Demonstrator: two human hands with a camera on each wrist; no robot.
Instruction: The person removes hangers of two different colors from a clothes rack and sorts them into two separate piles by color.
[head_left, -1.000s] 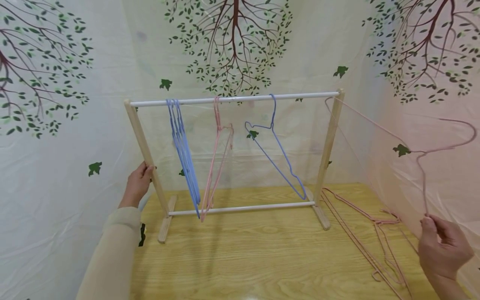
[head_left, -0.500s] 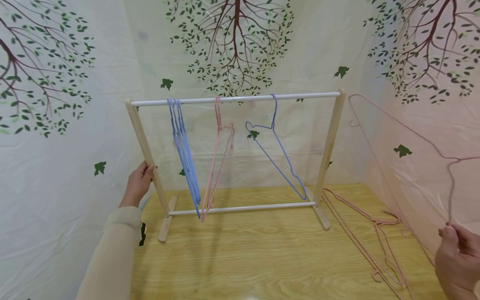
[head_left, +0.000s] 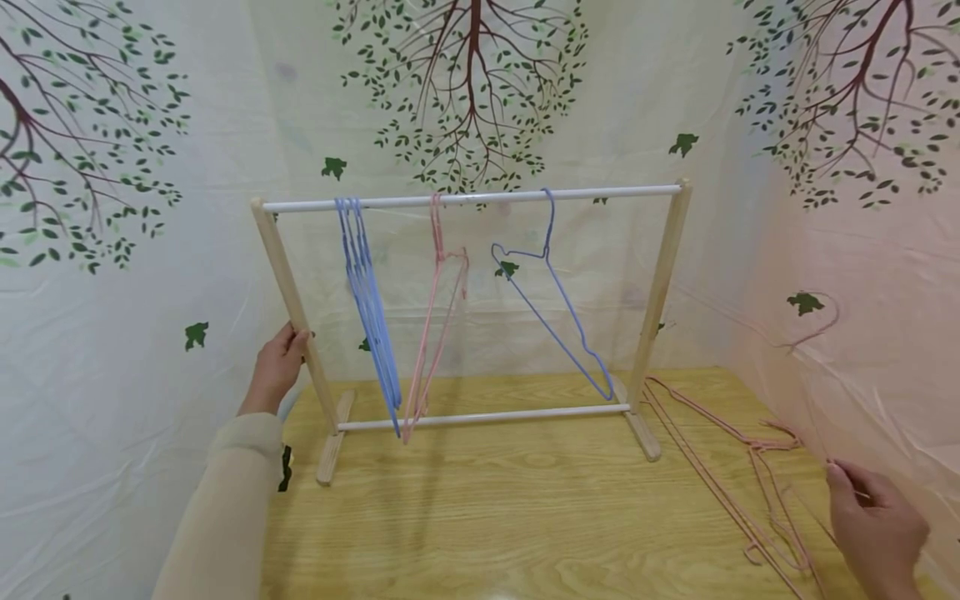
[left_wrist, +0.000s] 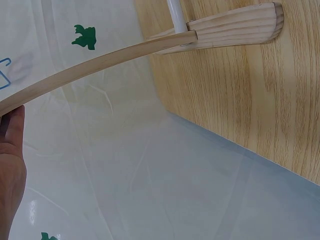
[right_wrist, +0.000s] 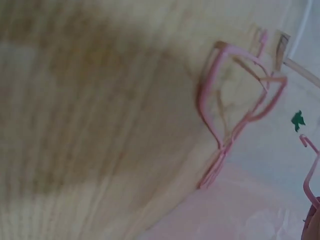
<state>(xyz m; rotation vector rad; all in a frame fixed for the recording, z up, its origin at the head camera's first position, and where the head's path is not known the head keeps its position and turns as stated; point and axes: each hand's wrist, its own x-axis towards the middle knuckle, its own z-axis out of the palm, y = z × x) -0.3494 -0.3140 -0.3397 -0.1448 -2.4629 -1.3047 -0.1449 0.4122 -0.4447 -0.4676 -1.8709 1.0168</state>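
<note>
My left hand (head_left: 288, 343) grips the left post (head_left: 294, 307) of a small wooden hanger rack; the left wrist view shows that post (left_wrist: 100, 64), its foot (left_wrist: 231, 24) and my palm (left_wrist: 12, 165). On the white top rail (head_left: 480, 198) hang several blue hangers (head_left: 369, 310), pink hangers (head_left: 437, 310) and a lone blue hanger (head_left: 561, 310). My right hand (head_left: 846, 478) pinches the wire of a motion-blurred pink hanger, whose hook (head_left: 822, 323) shows faintly against the right curtain. A heap of pink hangers (head_left: 752, 477) lies on the table beside that hand, also blurred in the right wrist view (right_wrist: 241, 100).
The wooden table (head_left: 517, 517) carries the rack at its back. Plastic curtains printed with trees (head_left: 472, 100) close in the back and both sides; the right one hangs close behind my right hand. The table's left edge (left_wrist: 210, 135) runs just beside the rack's foot.
My right hand has swung the pink hanger down from shoulder height near the rack's right post toward the table and drifted slightly left. The left hand has stayed on the post.
</note>
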